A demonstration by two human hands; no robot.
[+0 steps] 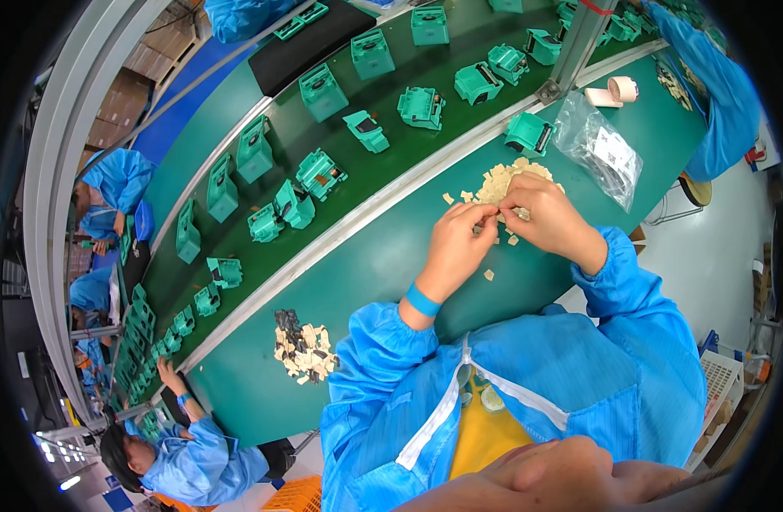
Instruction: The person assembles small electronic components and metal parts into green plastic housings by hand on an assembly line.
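At a green workbench [383, 256] beside a conveyor [323, 145], a worker in a blue smock brings both hands together over a heap of small beige pads [507, 181]. The left hand [456, 247] is curled, its thumb and forefinger pinched on one tiny pad [491, 218] at the heap's near edge; the right hand [541, 215] closes its fingertips on the same piece from the other side. A few loose pads lie just beside the hands. A second pile of dark and beige scraps [302, 348] sits well apart to the left. Green housings [528, 132] ride the belt beyond, and a clear bag [598, 147] lies near the heap. The piece looks small enough to slip from the pinch and vanish among the strays.
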